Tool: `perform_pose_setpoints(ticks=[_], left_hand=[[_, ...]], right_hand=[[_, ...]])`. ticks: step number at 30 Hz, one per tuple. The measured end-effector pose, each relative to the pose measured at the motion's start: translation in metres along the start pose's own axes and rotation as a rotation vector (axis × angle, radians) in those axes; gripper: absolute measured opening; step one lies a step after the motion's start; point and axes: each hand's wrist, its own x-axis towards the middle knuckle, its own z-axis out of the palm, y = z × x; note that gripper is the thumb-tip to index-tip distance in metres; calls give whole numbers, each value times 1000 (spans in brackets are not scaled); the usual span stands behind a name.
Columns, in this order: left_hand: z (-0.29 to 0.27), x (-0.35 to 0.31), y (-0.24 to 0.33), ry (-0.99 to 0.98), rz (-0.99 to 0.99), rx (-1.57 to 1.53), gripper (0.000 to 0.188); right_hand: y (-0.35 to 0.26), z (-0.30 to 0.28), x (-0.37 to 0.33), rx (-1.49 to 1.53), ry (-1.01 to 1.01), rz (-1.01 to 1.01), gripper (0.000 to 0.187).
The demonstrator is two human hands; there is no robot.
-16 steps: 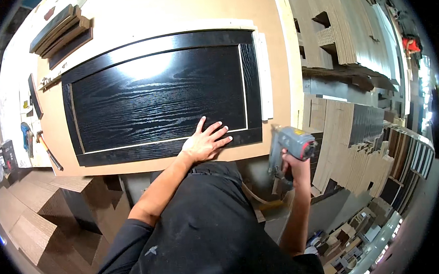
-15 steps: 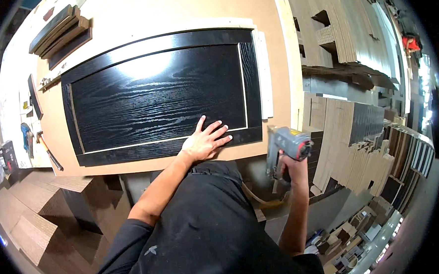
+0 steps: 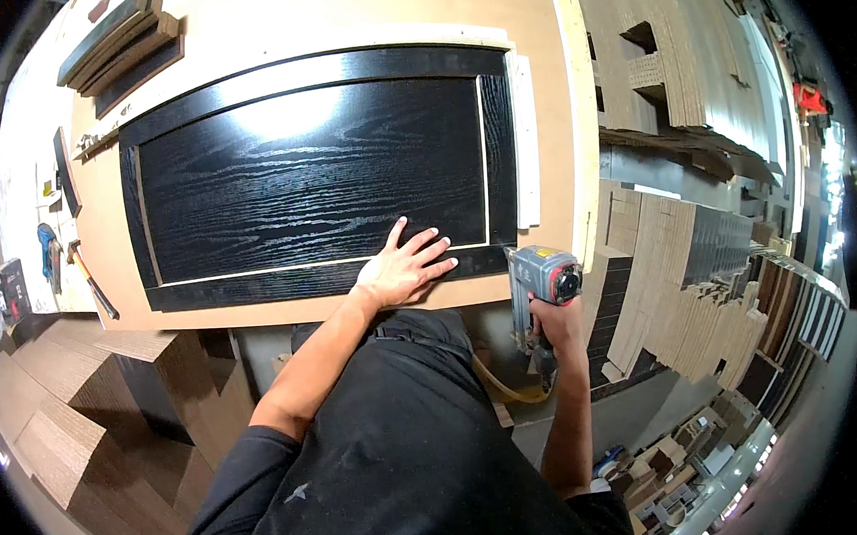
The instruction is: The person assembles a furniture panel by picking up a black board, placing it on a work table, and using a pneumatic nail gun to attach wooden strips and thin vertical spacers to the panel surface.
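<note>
A black wood-grain framed panel (image 3: 308, 187), like a cabinet door, lies flat on the tan-topped workbench (image 3: 415, 7). My left hand (image 3: 402, 269) rests on its near rail with fingers spread, the fingertips reaching over the inner panel. In my right hand (image 3: 557, 321) is a grey and red nail gun (image 3: 548, 279), gripped by its handle. Its nose is at the panel's near right corner; whether it touches cannot be made out. From the handle a yellowish air hose (image 3: 513, 391) curves down toward my waist.
White strips (image 3: 527, 146) border the panel's right and far sides. Dark wood pieces (image 3: 126, 46) are stacked at the far left; a hammer (image 3: 93, 280) lies at the left edge. Stacked boards (image 3: 662, 284) stand to the right, cut panels (image 3: 58, 413) at lower left.
My right hand has brought the nail gun left and slightly up to the panel's near right corner. My left hand stays on the near rail. The view has shifted slightly.
</note>
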Motion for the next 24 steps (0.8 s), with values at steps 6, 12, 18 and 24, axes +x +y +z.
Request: perform_pose_setpoints(ticks=[6,12,18,24], left_hand=[[2,-1,1,37,-3,-15,45],[2,0,1,43,-4,-17,45],[3,-2,1,54,-1,-13,45],[3,-3,0,49,12,14,52]], right_hand=[[-2,1,0,-25,-10,-31,7],[-2,3,0,-95,-14,-10,8],[-4,8,-3,-33,19,-23,7],[-11,18,-17,-52,45,65,8]])
